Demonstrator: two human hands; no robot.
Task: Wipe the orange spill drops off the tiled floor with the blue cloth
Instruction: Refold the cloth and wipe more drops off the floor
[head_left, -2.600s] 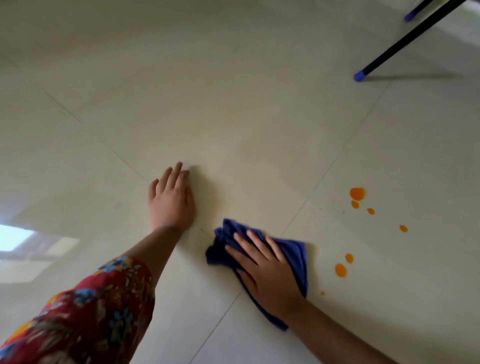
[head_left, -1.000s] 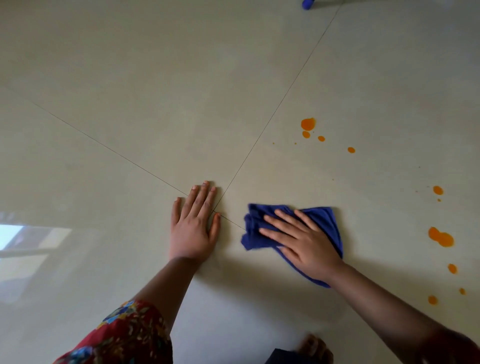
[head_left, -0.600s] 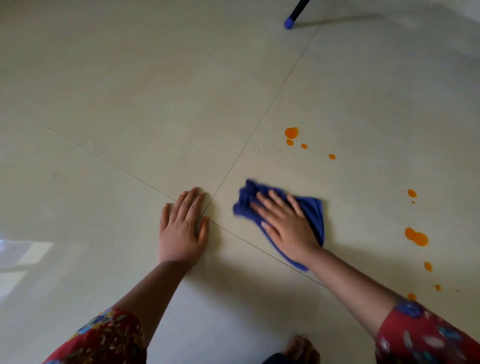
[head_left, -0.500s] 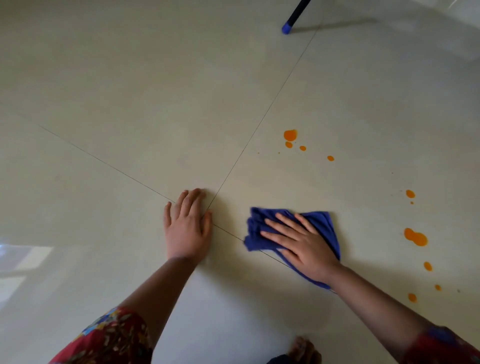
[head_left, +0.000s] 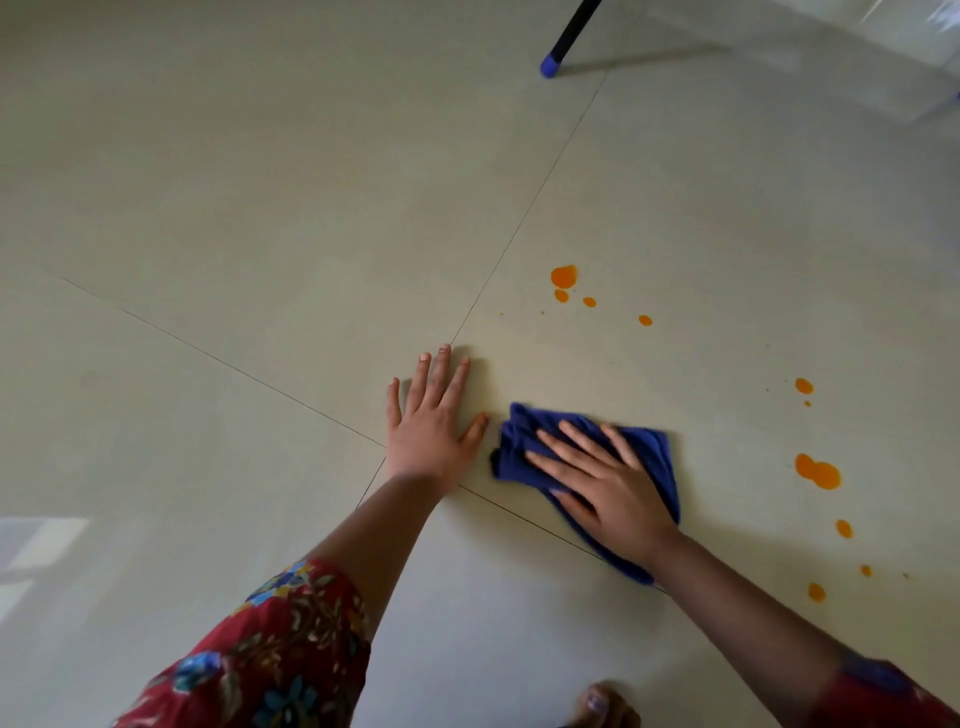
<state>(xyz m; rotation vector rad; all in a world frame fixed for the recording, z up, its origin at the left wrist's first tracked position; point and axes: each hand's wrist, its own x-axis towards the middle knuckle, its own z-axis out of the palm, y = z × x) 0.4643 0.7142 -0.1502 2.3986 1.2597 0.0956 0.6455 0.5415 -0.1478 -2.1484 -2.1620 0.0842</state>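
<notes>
1. The right hand (head_left: 602, 486) lies flat at centre right of the frame. Its fingers are straight and spread, pressing the cloth (head_left: 657, 457) onto the floor (head_left: 260, 208). The cloth sits about where it was half a second ago.
2. The left hand (head_left: 431, 423) rests palm down on the floor, fingers splayed, holding nothing. It has slid to the right. Its thumb is now just beside the cloth's left edge, where a clear gap showed before.
3. One group of drops (head_left: 563, 276) lies above the cloth and another group (head_left: 818, 470) lies to its right. Both are apart from the cloth and look unchanged, so none is wiped yet.
4. A floral sleeve (head_left: 270, 649) fills the lower left, a chair leg (head_left: 563, 36) stands at the upper right, and a toe (head_left: 597, 704) shows at the bottom edge.
</notes>
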